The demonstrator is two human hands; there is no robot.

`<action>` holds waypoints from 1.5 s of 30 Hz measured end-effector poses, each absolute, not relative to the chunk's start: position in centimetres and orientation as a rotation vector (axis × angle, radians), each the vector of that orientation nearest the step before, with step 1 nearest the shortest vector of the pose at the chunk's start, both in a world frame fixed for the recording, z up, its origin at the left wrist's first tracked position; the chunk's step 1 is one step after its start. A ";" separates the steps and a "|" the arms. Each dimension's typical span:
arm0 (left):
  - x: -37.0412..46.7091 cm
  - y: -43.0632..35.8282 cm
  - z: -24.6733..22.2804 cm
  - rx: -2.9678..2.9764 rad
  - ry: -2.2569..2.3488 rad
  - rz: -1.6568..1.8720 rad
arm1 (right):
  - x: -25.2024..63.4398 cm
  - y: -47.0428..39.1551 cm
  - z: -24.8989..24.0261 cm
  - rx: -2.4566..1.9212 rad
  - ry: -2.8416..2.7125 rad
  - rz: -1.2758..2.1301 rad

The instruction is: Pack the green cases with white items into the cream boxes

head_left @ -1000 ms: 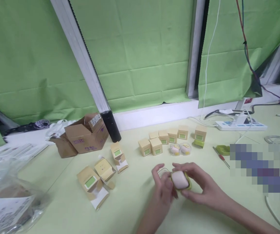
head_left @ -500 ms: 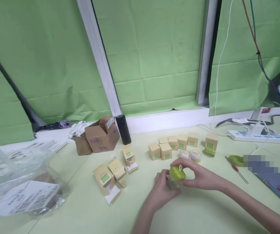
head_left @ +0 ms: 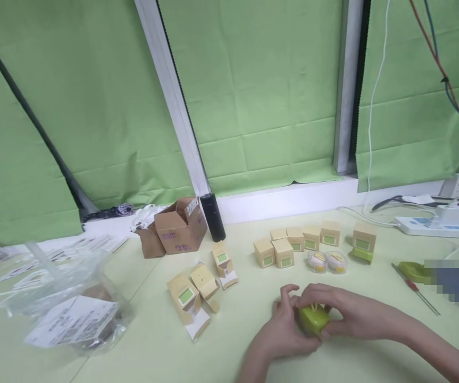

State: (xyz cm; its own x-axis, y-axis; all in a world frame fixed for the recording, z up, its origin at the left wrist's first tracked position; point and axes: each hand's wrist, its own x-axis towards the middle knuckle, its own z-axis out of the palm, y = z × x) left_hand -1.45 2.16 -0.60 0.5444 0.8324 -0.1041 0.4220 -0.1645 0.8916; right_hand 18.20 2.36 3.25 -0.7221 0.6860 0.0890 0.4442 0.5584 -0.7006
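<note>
A small glossy green rounded piece with a pale yellow loop on top (head_left: 314,321) is between my two hands, low over the table. My right hand (head_left: 352,313) pinches it from the right, thumb at the front and fingers over its back. Curled around its left side is my left hand (head_left: 279,335), and whatever lies under the piece is hidden by the fingers. Just beyond my hands sit two clear round plastic shells (head_left: 327,262) with white and yellow contents. Behind them stand several small tan boxes with green labels (head_left: 284,253).
Opened tan boxes (head_left: 187,303) lie to the left. Farther back are a brown carton (head_left: 181,226) and a black cylinder (head_left: 213,217). A clear plastic bag (head_left: 77,319) lies far left. On the right are a red-handled metal tool (head_left: 412,285), a green tray (head_left: 412,271) and a power strip (head_left: 420,226).
The green piece has come down into my left hand, where a clear plastic part showed before. My hands are closer together. The view has turned slightly left.
</note>
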 end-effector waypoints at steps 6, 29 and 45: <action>-2.1 2.0 0.0 1.844 1.047 0.449 | 17.6 1.6 3.5 -1.049 -2.456 0.817; -7.5 12.6 6.4 1.839 2.371 0.740 | 18.2 1.0 3.3 -1.030 -2.628 0.539; -1.3 2.5 2.5 0.903 0.753 1.052 | 20.1 3.6 1.5 -1.220 -1.881 0.867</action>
State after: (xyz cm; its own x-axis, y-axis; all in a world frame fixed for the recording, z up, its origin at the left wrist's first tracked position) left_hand -1.26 2.52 2.55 0.3227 0.9420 -0.0927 -0.3916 0.2220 0.8929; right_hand 20.05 3.56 1.54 -0.2915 0.9337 0.2081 0.4486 0.3255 -0.8324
